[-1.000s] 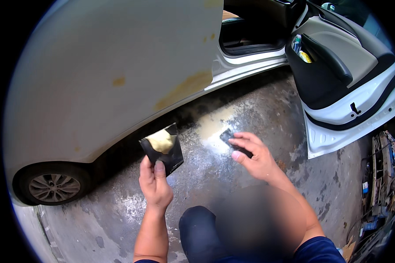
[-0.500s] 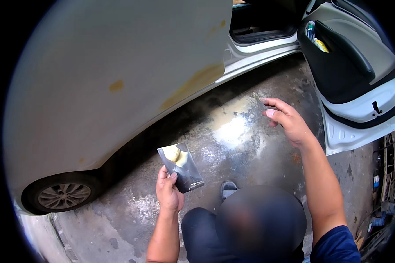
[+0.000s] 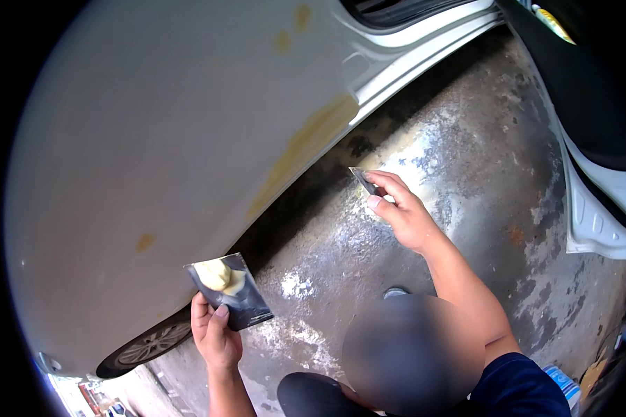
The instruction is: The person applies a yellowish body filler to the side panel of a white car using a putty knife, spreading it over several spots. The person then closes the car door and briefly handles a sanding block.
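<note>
Faces a pale car panel [image 3: 153, 153] over a stained grey floor [image 3: 494, 146], with yellowish patches [image 3: 309, 142] along the panel; holds a dark flat board [image 3: 250, 311] before its lower edge, in the curled fingers of the left hand [image 3: 218, 338]; carries pale yellow paste [image 3: 217, 276] on the board; pinches a small dark spreader [image 3: 359, 178] between fingers of the right hand [image 3: 407, 219], above the floor.

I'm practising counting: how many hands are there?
2: left hand, lower left, holding a black sheet with pale paste; right hand, right of centre, holding a dark flat tool.
</note>
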